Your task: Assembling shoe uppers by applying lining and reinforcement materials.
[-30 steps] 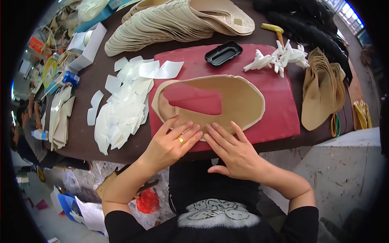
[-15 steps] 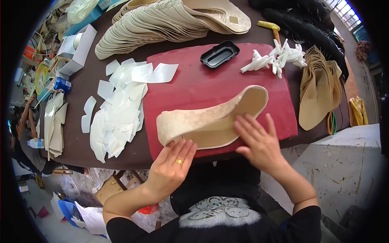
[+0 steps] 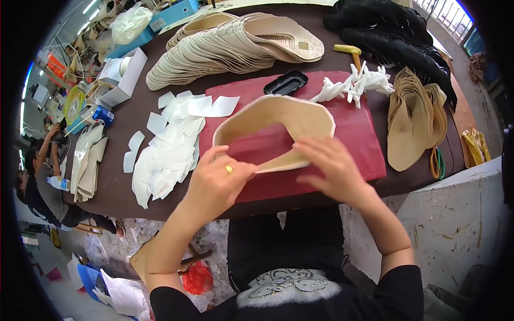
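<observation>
A beige shoe upper (image 3: 313, 115) curves in a loop above the red mat (image 3: 353, 155), its tan inner side facing me and the mat showing through its middle. My left hand (image 3: 219, 176) pinches its near left edge between thumb and fingers, a gold ring on one finger. At the near right part of the upper lies my right hand (image 3: 340, 171), slightly blurred, with fingers stretched over the piece and thumb held apart. What its fingertips press on is partly hidden.
Thin white pieces (image 3: 168, 152) lie scattered left of the mat. Behind are stacked uppers (image 3: 230, 51), a black tray (image 3: 286, 83), white sticks (image 3: 356, 85) and a yellow-headed hammer (image 3: 348, 49). Tan pieces (image 3: 409, 123) and black material (image 3: 393, 48) are right. Another person (image 3: 43, 176) sits far left.
The upper has been lifted and tilted, so it now shows as an open loop. My left hand has closed into a pinch on its edge. My right hand has shifted slightly left and up.
</observation>
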Motion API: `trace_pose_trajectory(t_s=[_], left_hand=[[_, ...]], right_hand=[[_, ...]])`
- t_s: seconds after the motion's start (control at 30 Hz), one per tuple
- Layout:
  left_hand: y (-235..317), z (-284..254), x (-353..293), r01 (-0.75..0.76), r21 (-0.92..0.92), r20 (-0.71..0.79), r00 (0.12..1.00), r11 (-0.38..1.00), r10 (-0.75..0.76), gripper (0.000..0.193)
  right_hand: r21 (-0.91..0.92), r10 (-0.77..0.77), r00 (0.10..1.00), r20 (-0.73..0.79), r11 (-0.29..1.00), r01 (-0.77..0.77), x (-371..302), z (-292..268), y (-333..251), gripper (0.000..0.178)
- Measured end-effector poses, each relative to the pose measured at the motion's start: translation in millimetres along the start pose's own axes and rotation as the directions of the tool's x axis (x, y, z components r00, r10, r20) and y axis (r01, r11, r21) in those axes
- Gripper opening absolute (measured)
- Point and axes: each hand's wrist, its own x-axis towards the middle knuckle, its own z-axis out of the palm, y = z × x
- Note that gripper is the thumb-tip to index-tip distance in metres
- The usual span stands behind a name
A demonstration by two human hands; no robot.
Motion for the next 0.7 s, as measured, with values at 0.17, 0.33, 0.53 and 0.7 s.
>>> trace_pose_trajectory(t_s=[0.17,0.33,0.53,0.7], left_hand=[[9,-33,7,0.324,-0.651,0.007,0.907,0.687,-0.421,0.013],[3,-38,-1,0.427,-0.902,0.306,0.735,0.062,-0.605,0.018],[12,-33,-8,0.390,-0.919,0.347,0.726,-0.060,-0.593,0.021],[13,-27,-3,0.408,-0.913,0.328,0.736,0.002,-0.593,0.020]], right_hand=[[0.193,0.149,0.989,0.002,0.970,-0.146,32,-62,12,0.030],[0.410,0.323,0.934,0.150,0.840,-0.356,64,-91,-12,0.018],[0.395,0.144,0.955,0.261,0.886,-0.242,78,-81,-20,0.016],[0.266,0.075,0.860,0.505,0.934,-0.238,90,-82,-9,0.020]])
